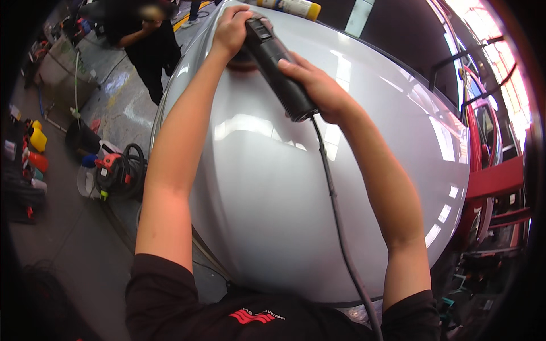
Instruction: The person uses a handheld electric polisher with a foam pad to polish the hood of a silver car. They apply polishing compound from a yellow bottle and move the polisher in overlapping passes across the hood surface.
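Observation:
A black corded polisher [278, 71] lies across the upper part of a glossy silver car hood [273, 210]. Its round pad [242, 61] is against the paint, mostly hidden under the tool's head. My left hand [230, 31] is closed over the head end. Around the rear of the body wraps my right hand [318, 85], its thumb on top and most fingers out of sight beneath. From the tool's tail a black cord [335, 210] runs down over the hood and past my right arm. The paint mirrors bright lights and windows.
A yellow-labelled bottle [293, 8] lies by the windshield. Left of the car, a person in dark clothes [148, 45] stands near a red and black vacuum-like machine [116, 170] and several spray bottles [37, 136]. A red frame [495, 179] rises at the right.

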Demonstrator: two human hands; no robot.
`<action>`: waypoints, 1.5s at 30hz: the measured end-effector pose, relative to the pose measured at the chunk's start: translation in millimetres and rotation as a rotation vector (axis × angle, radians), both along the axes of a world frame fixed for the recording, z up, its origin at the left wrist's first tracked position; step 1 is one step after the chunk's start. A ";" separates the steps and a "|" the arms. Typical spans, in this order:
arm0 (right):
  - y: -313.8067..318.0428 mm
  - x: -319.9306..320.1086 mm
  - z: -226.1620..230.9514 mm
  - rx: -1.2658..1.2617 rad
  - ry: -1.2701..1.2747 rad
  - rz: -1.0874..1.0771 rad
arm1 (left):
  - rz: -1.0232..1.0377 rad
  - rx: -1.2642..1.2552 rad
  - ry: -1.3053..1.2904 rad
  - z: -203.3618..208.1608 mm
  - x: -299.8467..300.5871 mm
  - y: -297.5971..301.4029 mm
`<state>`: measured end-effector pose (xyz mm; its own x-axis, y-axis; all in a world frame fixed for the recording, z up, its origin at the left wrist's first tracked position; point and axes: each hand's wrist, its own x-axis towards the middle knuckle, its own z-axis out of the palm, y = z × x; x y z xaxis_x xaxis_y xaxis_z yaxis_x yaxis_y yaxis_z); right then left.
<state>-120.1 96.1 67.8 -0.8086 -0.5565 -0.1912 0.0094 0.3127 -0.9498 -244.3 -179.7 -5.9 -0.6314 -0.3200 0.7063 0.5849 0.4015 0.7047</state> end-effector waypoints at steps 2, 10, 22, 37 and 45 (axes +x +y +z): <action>-1.2 16.6 -2.0 -0.049 0.038 0.015 | -0.007 0.054 -0.010 3.6 32.6 9.8; -9.1 42.5 -16.1 -0.036 0.079 -0.014 | -0.174 0.257 -0.125 7.4 69.6 4.7; -60.1 -4.7 -30.0 -0.168 0.083 -0.091 | -0.436 0.489 -0.181 2.8 -7.2 -66.5; 93.3 14.6 15.3 0.257 0.271 -0.269 | -0.458 0.396 -0.108 28.8 -38.9 152.8; 199.6 32.6 42.9 0.548 0.328 -0.469 | -0.407 0.114 -0.193 56.2 -37.0 305.8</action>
<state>-87.4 295.7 110.7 -0.9980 -0.0390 -0.0507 0.0025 0.7691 -0.6391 -281.3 126.1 50.4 -0.8381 -0.0880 0.5383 0.5327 0.0799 0.8425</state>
